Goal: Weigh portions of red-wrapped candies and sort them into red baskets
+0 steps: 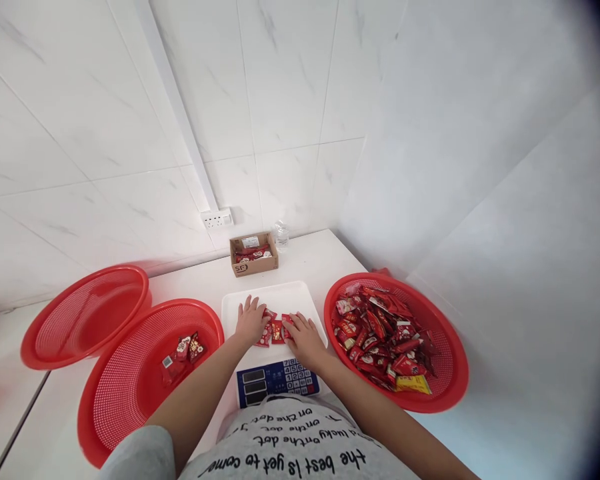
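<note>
A white tray (280, 293) sits on top of a scale with a blue keypad panel (277, 381). Several small red snack packets (276, 330) lie on the tray's near part. My left hand (251, 321) rests flat on the tray, fingers spread, touching the left packets. My right hand (304, 339) lies over the right packets, fingers curled slightly onto them. On the right stands a red basket (447, 393) heaped with red packets (385, 333). At the left, a tilted red basket (125, 400) holds a few packets (183, 355).
Another red basket (85, 315), with nothing in it, lies behind at the far left. A small cardboard box (254, 253) with packets and a clear plastic bottle (281, 235) stand at the back by the tiled wall. A wall socket (217, 217) is above them.
</note>
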The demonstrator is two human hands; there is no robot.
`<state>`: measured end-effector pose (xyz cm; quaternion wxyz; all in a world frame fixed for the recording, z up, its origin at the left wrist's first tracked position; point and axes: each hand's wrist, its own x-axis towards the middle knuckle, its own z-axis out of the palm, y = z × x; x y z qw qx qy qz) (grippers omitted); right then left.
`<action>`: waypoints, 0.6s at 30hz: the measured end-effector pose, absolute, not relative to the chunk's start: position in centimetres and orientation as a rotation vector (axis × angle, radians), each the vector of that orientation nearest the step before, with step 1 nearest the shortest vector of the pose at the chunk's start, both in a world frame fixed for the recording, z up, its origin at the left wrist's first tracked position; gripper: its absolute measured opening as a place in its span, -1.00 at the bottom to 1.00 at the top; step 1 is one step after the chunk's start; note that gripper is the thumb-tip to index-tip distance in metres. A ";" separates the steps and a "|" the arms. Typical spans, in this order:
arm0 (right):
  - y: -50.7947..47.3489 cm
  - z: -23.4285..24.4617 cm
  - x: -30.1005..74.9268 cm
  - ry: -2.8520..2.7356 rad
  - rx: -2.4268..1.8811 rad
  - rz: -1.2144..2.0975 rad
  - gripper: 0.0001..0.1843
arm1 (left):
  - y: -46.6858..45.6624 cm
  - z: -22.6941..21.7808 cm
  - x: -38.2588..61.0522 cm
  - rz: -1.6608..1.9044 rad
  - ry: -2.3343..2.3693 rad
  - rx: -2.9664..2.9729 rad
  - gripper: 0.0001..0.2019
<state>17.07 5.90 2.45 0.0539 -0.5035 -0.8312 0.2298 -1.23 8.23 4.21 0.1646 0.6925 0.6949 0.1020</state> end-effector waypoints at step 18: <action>8.0 5.6 16.4 -1.701 -1.246 1.282 -0.69 | 6.2 8.0 1.1 0.868 1.296 1.176 -0.65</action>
